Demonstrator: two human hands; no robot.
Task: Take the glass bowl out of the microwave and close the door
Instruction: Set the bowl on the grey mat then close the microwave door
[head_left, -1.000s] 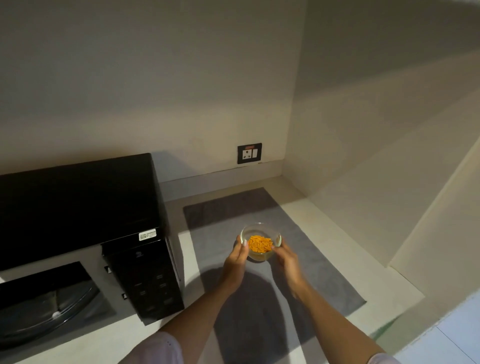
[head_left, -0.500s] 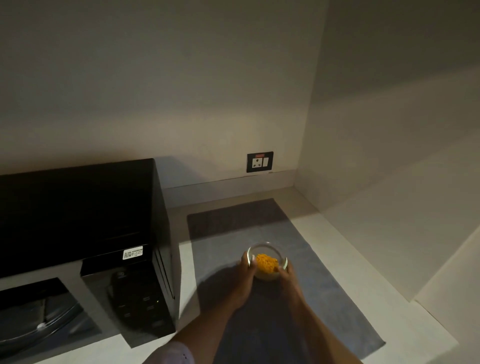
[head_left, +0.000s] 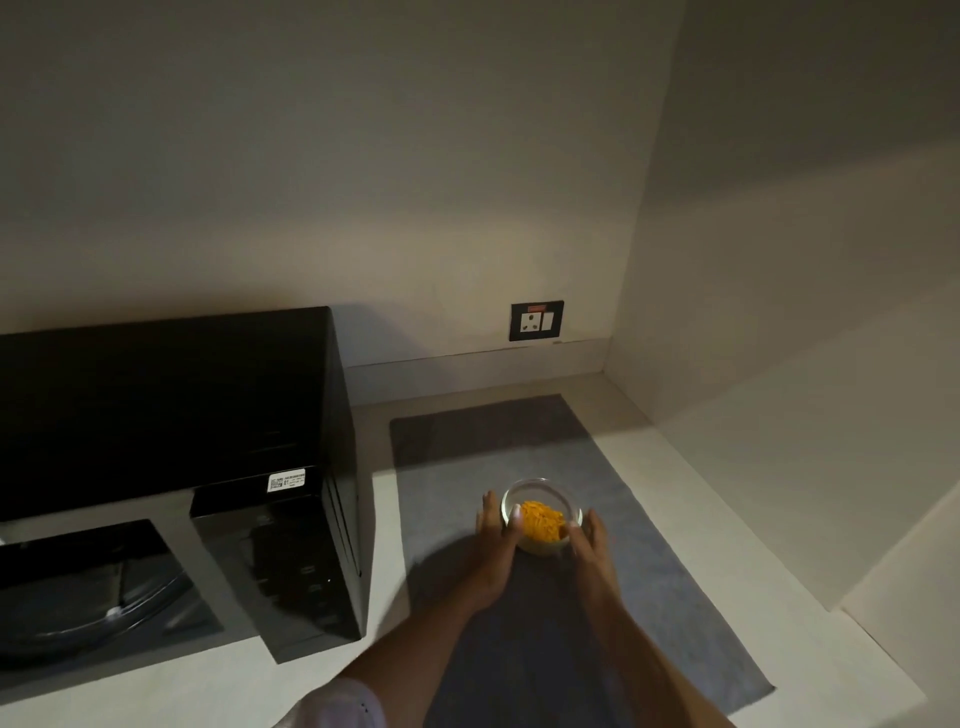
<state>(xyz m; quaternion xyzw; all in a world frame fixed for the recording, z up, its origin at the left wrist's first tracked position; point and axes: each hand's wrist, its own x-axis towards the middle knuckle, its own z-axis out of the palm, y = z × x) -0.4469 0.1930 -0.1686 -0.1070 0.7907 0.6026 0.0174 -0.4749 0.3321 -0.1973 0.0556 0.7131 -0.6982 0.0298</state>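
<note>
A small glass bowl (head_left: 540, 506) with orange food in it sits low on the grey mat (head_left: 639, 561), right of the microwave. My left hand (head_left: 496, 540) cups its left side and my right hand (head_left: 592, 545) its right side, thumbs on the rim. The black microwave (head_left: 171, 405) stands at the left. Its cavity (head_left: 88, 582) shows the glass turntable, so the door is open; the door itself is out of view.
A pale counter (head_left: 727, 519) runs to a corner of two walls at the back right. A black wall socket (head_left: 536, 320) sits above the counter behind the mat. The microwave's control panel (head_left: 291, 566) juts forward beside my left arm.
Both hands carried the bowl down onto the grey mat; it now looks to rest there. The view shifted slightly left and down.
</note>
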